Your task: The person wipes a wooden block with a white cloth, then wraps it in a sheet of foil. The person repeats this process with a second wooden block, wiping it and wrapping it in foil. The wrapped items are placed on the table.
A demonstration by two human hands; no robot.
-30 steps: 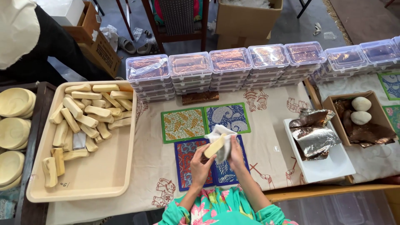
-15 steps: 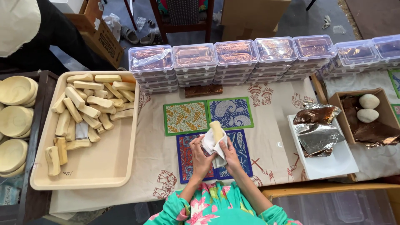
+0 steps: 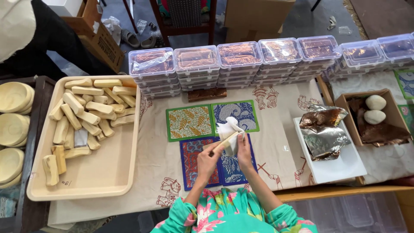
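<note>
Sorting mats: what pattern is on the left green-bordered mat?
Orange and yellow leaves; head view shows the mat.

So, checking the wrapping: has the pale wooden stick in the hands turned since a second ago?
Yes: the pale wooden stick now lies flatter across the patterned mats.

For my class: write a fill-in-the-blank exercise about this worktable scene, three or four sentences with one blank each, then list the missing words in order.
1. Both hands, the left hand and the right hand, hold a pale stick together with a piece of ____ cloth.
2. The beige tray of pale sticks lies on the person's ____ side.
3. The brown cardboard box at the right holds ____ pale egg-shaped pieces.
4. The clear lidded boxes stand in stacks along the table's ____ edge.

Missing words: white; left; two; far
</note>
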